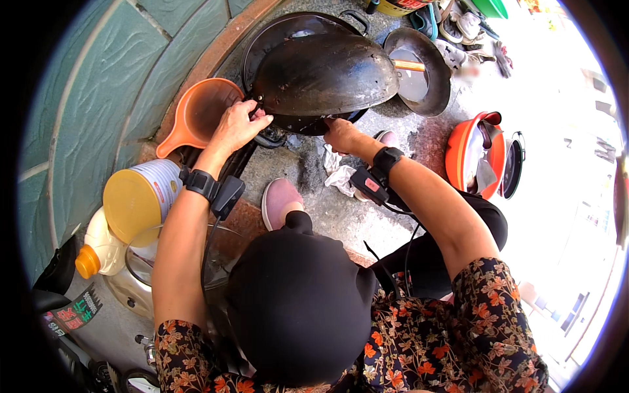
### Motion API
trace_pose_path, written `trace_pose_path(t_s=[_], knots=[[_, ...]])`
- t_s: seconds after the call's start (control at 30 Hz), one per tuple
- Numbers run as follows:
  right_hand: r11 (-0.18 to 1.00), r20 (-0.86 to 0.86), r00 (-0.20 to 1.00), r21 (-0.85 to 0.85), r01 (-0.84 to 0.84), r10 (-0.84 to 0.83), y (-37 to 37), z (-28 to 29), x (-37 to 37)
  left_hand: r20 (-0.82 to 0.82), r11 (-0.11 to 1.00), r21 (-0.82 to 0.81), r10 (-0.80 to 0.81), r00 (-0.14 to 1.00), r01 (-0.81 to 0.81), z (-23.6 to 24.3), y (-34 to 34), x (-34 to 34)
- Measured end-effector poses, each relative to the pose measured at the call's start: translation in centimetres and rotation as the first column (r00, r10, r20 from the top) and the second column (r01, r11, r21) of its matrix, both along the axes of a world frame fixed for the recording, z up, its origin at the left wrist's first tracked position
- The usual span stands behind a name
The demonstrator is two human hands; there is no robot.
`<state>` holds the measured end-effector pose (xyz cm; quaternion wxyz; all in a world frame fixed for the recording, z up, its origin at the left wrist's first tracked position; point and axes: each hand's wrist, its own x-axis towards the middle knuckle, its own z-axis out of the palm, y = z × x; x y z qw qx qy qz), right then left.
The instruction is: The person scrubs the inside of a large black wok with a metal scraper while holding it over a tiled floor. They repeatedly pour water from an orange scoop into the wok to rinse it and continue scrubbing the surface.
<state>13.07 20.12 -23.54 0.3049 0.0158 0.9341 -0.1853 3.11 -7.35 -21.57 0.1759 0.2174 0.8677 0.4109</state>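
Note:
A blackened wok (pixel 321 75) is tilted on its side over a large dark pan (pixel 262 39), its sooty underside facing up. My left hand (pixel 239 124) closes on the wok's left rim, thumb and fingers pinched there. Beneath the near edge of the wok, my right hand (pixel 344 136) is curled, its fingertips hidden by the rim; whatever it holds cannot be made out. An orange dipper (pixel 208 108) stands just left of my left hand. Right of the wok lies a second, smaller pan (pixel 436 82) with a wooden handle (pixel 409 65) beside it.
An orange basin (pixel 458 154) with dark items inside stands at the right. Crumpled white tissue (pixel 339 177) lies on the ground below my right hand. A yellow-lidded tub (pixel 134 206) and a bottle with an orange cap (pixel 88 261) stand along the green tiled wall (pixel 98 98). Shoes (pixel 458 26) lie at the back.

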Motion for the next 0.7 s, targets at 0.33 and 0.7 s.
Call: trace_pose_path(t_s=[0.33, 0.7], knots=[[0.969, -0.317, 0.940, -0.241, 0.048, -0.125, 5.5, 17.4, 9.6, 0.098, 1.000, -0.021, 0.016, 0.995, -0.014, 1.2, 0.2, -0.2], [0.955, -0.623, 0.755, 0.041, 0.294, -0.206, 10.7, 11.5, 1.5, 0.136, 0.997, -0.018, 0.072, 0.988, -0.071, 2.4, 2.1, 0.2]])
